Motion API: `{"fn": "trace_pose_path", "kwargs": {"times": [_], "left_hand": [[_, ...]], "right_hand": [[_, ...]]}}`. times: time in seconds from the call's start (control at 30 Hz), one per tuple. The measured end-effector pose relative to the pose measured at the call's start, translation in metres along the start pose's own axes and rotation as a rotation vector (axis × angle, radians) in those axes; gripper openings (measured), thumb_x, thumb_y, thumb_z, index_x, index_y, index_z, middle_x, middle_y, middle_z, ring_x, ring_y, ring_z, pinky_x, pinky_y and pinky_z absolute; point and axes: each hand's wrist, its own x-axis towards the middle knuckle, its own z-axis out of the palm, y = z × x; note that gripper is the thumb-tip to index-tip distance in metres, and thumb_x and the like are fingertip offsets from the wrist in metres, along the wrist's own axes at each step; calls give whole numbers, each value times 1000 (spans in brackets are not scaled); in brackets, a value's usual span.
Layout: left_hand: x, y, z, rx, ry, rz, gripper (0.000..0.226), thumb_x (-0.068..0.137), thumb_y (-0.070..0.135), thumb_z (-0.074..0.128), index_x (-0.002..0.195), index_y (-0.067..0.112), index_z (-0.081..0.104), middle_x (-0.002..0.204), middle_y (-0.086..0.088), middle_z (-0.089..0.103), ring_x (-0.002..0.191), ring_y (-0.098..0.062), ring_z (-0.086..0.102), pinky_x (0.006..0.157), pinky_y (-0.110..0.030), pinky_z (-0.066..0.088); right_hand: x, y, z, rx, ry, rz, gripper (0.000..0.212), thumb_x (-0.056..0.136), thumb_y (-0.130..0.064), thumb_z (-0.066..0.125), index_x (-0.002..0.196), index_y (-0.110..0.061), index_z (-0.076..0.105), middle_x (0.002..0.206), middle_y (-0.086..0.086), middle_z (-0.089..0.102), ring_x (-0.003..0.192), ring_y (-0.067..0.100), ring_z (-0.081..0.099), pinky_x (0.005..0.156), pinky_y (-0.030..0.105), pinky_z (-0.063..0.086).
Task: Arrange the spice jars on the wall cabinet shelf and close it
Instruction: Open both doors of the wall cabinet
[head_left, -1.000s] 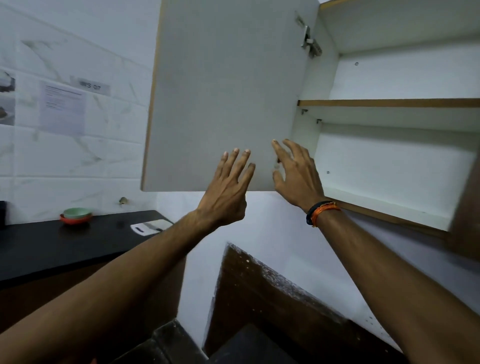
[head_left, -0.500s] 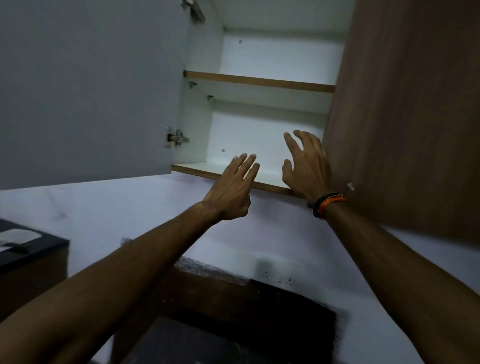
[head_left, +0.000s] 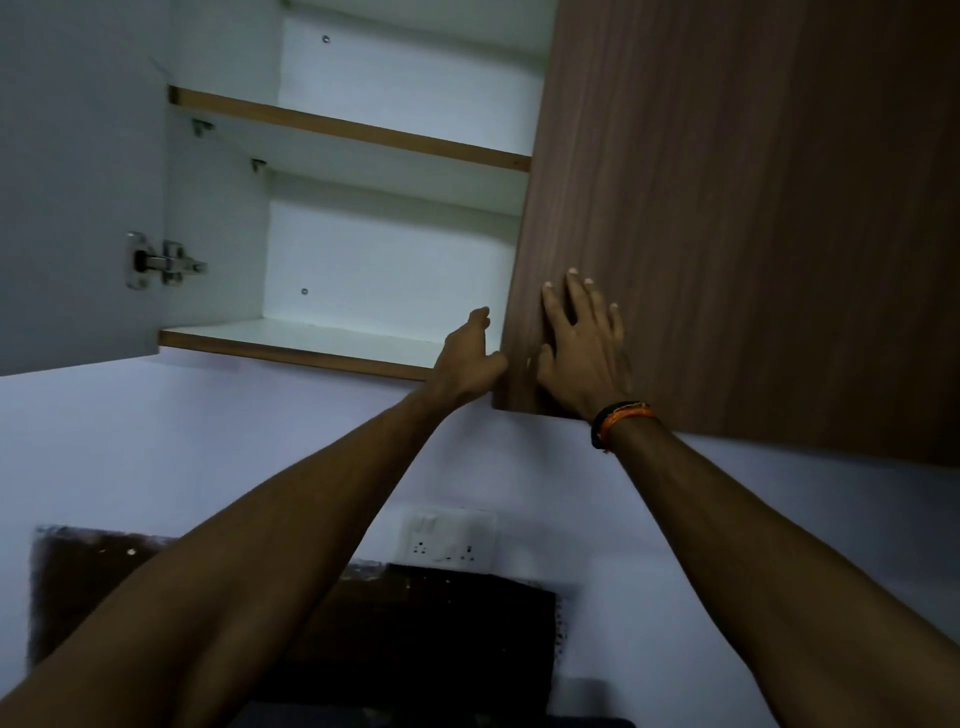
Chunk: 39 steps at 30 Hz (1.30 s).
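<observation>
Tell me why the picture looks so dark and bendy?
Head view: dim light leaves both arms and the brown patch on the lower wall in shadow; the white cabinet interior is the brightest part. The wide lens makes the wooden door and the shelf lean. The left hand looks slightly soft, the right hand sharper.

No text, label, brand, number or sign can be read anywhere. Nothing is printed on the brown cabinet door (head_left: 727, 208) under the right hand (head_left: 584, 353), and no marking can be made out on the switch plate (head_left: 449, 538) below it.
</observation>
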Motion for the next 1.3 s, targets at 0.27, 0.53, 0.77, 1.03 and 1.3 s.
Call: {"fn": "trace_pose_path", "kwargs": {"times": [0.27,0.53,0.77,1.03,1.3], "left_hand": [[0,1,20,-302,38,-81,30,105,21,45,130,8,57,122,-10,65,109,-29,64,95,-44,56],[-47,21,8,-754,-184,-49,34,106,34,41,121,17,67,115,-4,74,108,-23,69,91,-36,56],[-88,49,19,-1074,-435,12,36,107,28,36,117,27,71,127,3,70,121,-13,64,91,-24,55],[-118,89,41,-952,-526,171,29,102,25,43,122,22,64,117,6,73,116,-14,66,93,-26,55],[-149,140,83,-837,-557,442,35,102,30,49,134,19,59,127,7,69,123,-11,62,100,-22,50]], "right_hand": [[-13,4,9,60,29,13,77,92,-25,53,160,-20,19,169,10,5,156,30,6,123,58,15],[-43,-17,-2,221,363,125,67,97,-41,45,159,-19,28,167,11,20,153,30,19,120,58,21],[-53,-22,-61,286,479,118,80,93,-54,54,159,-17,28,166,9,23,152,27,24,117,56,29],[-78,-15,-134,167,577,201,88,82,-22,69,158,-11,26,160,13,36,142,29,44,111,47,45],[-127,25,-186,112,604,240,86,82,-13,66,158,-9,27,143,11,57,95,13,66,90,30,58]]}}
